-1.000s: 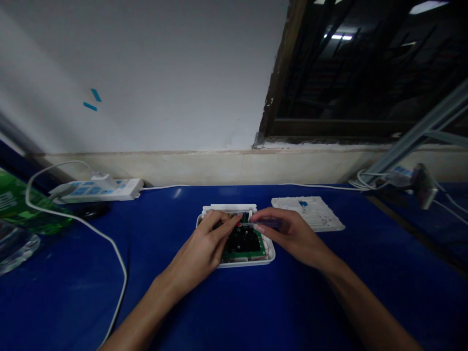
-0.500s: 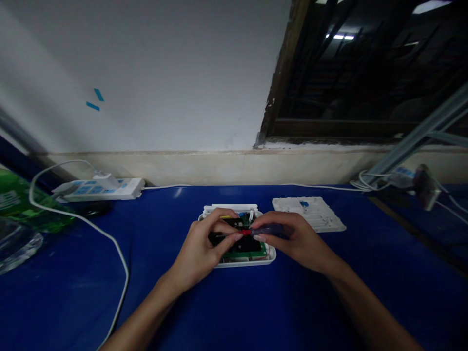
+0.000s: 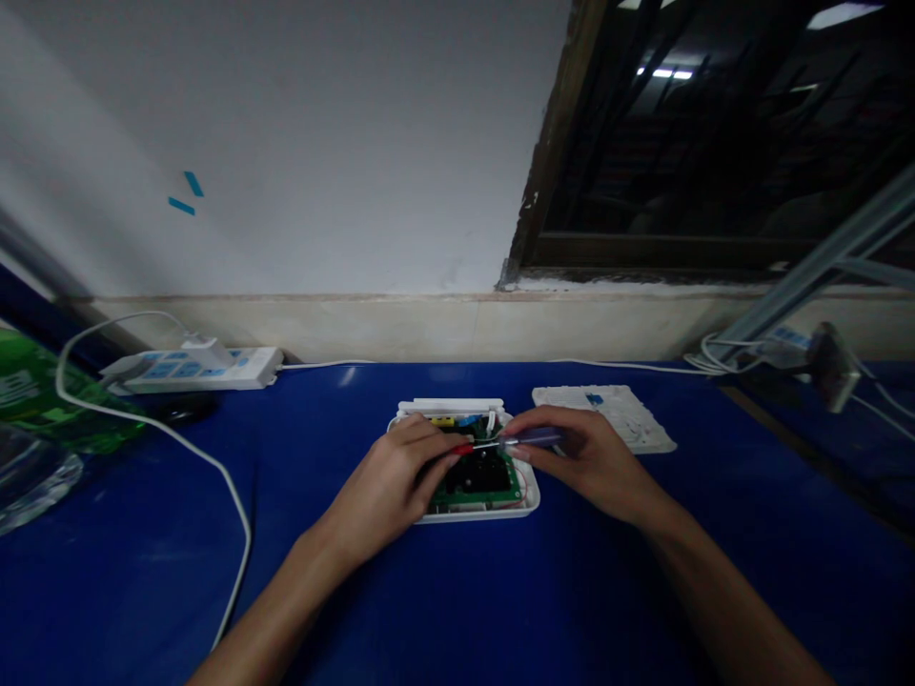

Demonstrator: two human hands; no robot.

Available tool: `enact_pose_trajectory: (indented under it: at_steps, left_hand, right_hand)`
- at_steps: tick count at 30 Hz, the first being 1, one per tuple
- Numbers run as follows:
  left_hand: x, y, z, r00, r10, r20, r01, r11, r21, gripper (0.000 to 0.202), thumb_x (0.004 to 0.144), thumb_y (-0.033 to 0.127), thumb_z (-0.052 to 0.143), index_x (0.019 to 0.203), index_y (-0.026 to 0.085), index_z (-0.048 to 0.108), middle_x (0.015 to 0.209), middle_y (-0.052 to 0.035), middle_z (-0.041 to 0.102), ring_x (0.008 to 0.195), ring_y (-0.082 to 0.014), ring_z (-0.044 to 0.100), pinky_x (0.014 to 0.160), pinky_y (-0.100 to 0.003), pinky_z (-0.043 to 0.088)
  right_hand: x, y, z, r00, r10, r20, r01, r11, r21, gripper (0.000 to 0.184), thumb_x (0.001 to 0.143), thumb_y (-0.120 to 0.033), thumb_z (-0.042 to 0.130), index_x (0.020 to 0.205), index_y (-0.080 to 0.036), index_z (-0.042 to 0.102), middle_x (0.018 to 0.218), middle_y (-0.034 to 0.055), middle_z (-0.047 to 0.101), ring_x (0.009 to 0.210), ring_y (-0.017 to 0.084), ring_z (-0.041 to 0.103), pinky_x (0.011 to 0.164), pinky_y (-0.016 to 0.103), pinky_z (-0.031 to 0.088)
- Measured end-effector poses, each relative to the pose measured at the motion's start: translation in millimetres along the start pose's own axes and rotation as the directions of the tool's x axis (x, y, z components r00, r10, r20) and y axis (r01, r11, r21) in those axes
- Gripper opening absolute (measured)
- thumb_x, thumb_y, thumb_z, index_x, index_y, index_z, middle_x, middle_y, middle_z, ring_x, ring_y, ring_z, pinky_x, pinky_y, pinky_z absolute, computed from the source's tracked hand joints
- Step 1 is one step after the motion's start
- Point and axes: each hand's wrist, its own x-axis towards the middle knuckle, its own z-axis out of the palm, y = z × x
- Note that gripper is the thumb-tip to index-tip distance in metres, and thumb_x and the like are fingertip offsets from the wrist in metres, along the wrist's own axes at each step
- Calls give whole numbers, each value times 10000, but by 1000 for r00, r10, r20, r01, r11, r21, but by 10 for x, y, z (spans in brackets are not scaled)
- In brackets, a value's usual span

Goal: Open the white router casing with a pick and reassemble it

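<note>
Our right hand (image 3: 590, 459) pinches a screwdriver (image 3: 533, 438) with a translucent purple handle, the fingers closed narrowly around the handle, and its thin metal shaft points left over the far part of a green circuit board (image 3: 480, 497). Our left hand (image 3: 390, 474) curves over the board's left side, its fingers close together, and the fingertips (image 3: 457, 449) come up just beside the shaft's end. A small red piece shows there, but we cannot tell whether it belongs to the tool or the board, nor whether those fingers grip anything. The board, with a black block at its middle and small yellow and blue parts along its far edge, sits inside an open white plastic housing (image 3: 468, 513), between our two hands and just under them. On the blue-covered table (image 3: 135, 581), a white plastic cover (image 3: 607, 415) lies to the right of the housing, just beyond our right hand. Far left, a white power strip (image 3: 193, 370) lies against the wall, with a white cable (image 3: 190, 448) curving near along the table.
</note>
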Motion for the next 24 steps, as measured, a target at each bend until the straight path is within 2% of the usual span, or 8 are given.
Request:
enact_pose_trajectory:
  at_steps: [3, 7, 11, 16, 20, 24]
  left_hand:
    - [-5, -51, -8, 1000, 11, 20, -13, 995, 98, 237, 1037, 213, 515, 1199, 205, 688, 1069, -58, 719, 1005, -230, 609, 909, -411, 515]
    - [10, -105, -48, 998, -19, -52, 23, 995, 97, 216, 1025, 188, 527, 1157, 183, 698, 1045, -61, 721, 984, -227, 590, 868, -388, 518]
    - [22, -91, -58, 997, 6, -83, 4, 994, 113, 230, 1023, 200, 545, 1184, 197, 709, 1013, -50, 725, 938, -220, 578, 836, -380, 511]
    - [22, -78, -18, 997, 12, -73, -4, 994, 114, 235, 1027, 192, 544, 1198, 192, 705, 1030, -51, 722, 958, -223, 567, 853, -389, 509]
    - [16, -87, -10, 995, 21, -94, -8, 991, 136, 232, 1031, 203, 540, 1191, 185, 707, 1013, -53, 719, 947, -226, 561, 835, -389, 509]
    - [-1, -63, 23, 995, 80, -55, -74, 993, 97, 222, 1028, 191, 551, 1194, 193, 698, 1071, -40, 720, 986, -209, 567, 887, -371, 503]
  right_hand:
    - [6, -9, -9, 999, -20, -43, 19, 1000, -16, 158, 856, -340, 760, 980, -245, 778, 975, 41, 778, 924, 208, 720, 885, 363, 582]
    - [25, 29, -34, 993, -39, -113, 37, 999, -20, 177, 843, -362, 779, 981, -251, 780, 977, 45, 773, 922, 208, 720, 878, 365, 589]
    - [36, 73, -22, 996, -28, -84, 30, 999, 22, 189, 842, -347, 784, 1007, -257, 767, 1018, 35, 769, 965, 200, 720, 914, 358, 582]
    - [28, 80, -11, 998, -16, -66, 10, 995, -100, 158, 865, -358, 760, 996, -271, 776, 1013, 22, 775, 960, 204, 714, 881, 352, 560]
    - [17, 75, -22, 997, 12, -81, -22, 991, -131, 142, 866, -344, 758, 984, -269, 783, 1001, 13, 784, 937, 197, 719, 854, 332, 552]
    - [6, 59, 51, 1000, 9, 3, -9, 995, -101, 128, 878, -310, 752, 996, -274, 782, 1015, -5, 788, 963, 178, 722, 891, 307, 538]
